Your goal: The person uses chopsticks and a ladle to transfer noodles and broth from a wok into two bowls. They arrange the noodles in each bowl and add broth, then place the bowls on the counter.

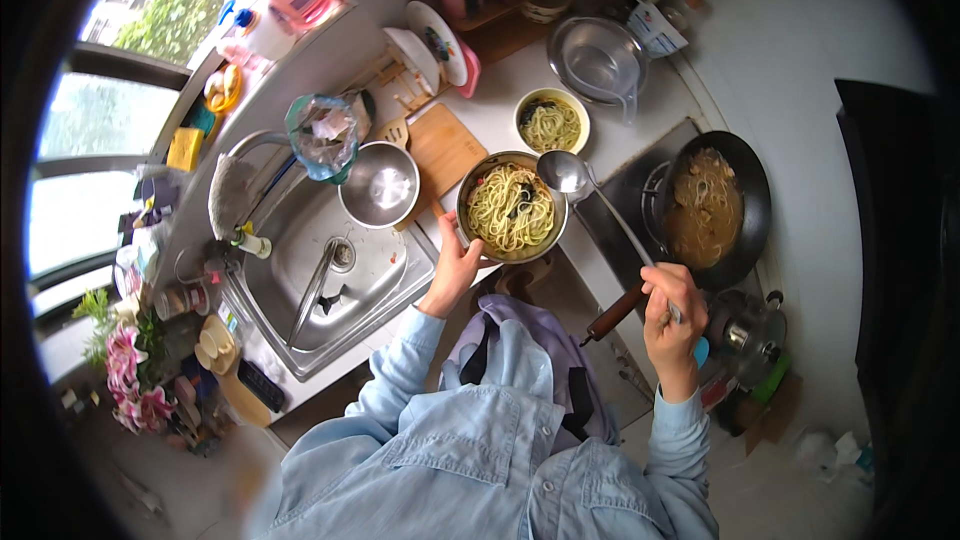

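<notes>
My left hand [455, 268] grips the near left rim of a metal bowl [463, 202] filled with noodles [505, 210] and dark bits. Closed around the long handle of a metal ladle [562, 173] is my right hand [672, 315]. The ladle's round head hangs over the bowl's right rim; whether it touches the rim I cannot tell. Right of the ladle, a black wok [757, 210] on the stove holds brown broth with noodles [703, 202]. Its wooden handle [615, 313] points toward me, left of my right hand. Behind the metal bowl stands a smaller pale bowl [584, 112] of noodles.
Left lies a steel sink [300, 340] with tongs [313, 295] inside and an empty metal bowl [380, 185] at its far edge. A wooden cutting board [447, 145] lies beside it. Farther back are a clear jug [600, 55] and racked plates [437, 40]. A kettle [745, 330] stands near the wok.
</notes>
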Demonstrator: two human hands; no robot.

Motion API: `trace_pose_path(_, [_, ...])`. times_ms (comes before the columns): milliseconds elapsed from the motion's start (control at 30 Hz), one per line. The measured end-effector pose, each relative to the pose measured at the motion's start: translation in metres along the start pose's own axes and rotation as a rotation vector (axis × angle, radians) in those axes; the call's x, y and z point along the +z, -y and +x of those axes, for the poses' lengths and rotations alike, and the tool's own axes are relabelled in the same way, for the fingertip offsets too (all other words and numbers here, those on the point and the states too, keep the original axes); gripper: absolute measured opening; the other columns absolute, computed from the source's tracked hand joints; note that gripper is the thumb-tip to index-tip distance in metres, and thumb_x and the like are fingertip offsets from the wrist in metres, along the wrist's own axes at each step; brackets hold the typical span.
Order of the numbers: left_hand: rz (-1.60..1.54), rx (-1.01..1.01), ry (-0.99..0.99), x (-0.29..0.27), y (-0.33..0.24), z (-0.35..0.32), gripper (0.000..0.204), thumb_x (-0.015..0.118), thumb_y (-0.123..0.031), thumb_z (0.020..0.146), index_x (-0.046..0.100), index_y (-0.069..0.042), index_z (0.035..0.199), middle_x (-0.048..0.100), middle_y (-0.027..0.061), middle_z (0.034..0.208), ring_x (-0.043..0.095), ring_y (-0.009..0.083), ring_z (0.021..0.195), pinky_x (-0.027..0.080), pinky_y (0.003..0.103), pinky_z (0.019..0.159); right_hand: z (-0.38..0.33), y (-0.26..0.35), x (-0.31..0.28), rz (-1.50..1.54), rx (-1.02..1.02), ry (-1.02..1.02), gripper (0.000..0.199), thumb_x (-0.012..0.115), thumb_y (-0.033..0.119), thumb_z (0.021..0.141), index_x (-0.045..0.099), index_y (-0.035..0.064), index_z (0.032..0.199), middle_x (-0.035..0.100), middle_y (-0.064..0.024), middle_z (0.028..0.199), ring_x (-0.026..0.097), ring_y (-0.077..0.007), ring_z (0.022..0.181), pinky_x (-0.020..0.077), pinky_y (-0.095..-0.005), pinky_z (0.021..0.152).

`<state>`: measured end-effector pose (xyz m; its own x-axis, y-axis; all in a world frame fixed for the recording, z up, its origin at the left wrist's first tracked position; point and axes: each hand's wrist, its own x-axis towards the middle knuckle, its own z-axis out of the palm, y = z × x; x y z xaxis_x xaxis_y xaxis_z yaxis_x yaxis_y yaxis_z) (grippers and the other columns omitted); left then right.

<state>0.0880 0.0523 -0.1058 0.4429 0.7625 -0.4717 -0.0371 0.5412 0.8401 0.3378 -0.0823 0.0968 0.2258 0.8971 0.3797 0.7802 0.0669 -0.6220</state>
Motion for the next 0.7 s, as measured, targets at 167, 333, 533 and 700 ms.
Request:
trace_pose_path(167, [0.052,-0.048,0.147,0.053,-0.068,-0.015,0.047,0.045,0.005,0.100,0.019,-0.007,0.138,0.035,0.0163,0.149,0.060,0.0317,0.123,0.067,0.043,0.083,-0.032,-0.002,-0.028,-0.109,-0.064,-0.085,0.032,0.062,-0.006,0.087,0.063,0.0058,0.116,0.066,-0.0124,0.096,0.067,-0.0288,0.074,0.0540,-0.0374,0.059])
trace_pose_path(333, [0.107,-0.063,0.306,0.108,-0.091,-0.004,0.046,0.048,0.002,0.101,0.022,-0.007,0.137,0.038,0.0154,0.145,0.060,0.0294,0.121,0.066,0.042,0.084,-0.059,0.008,-0.056,-0.230,-0.125,-0.125,0.046,0.064,-0.008,0.076,0.062,0.0085,0.118,0.065,-0.0120,0.095,0.067,-0.0270,0.071,0.0559,-0.0344,0.056])
trace_pose_path(533, [0.107,-0.139,0.422,0.179,-0.094,0.007,0.044,0.048,-0.005,0.104,0.023,-0.009,0.140,0.041,0.0155,0.144,0.062,0.0281,0.121,0.065,0.042,0.089,-0.098,0.027,-0.083,-0.353,-0.104,-0.185,0.034,0.066,0.000,0.081,0.061,0.0106,0.113,0.067,-0.0092,0.090,0.070,-0.0215,0.070,0.0558,-0.0288,0.057])
trace_pose_path(700, [0.143,-0.132,0.511,0.220,-0.096,0.005,0.048,0.047,-0.002,0.101,0.021,-0.009,0.142,0.042,0.0174,0.144,0.063,0.0299,0.121,0.063,0.046,0.093,-0.119,0.022,-0.110,-0.484,-0.019,-0.292,0.026,0.062,0.003,0.087,0.061,0.0108,0.112,0.067,-0.0115,0.093,0.072,-0.0240,0.072,0.0583,-0.0295,0.057])
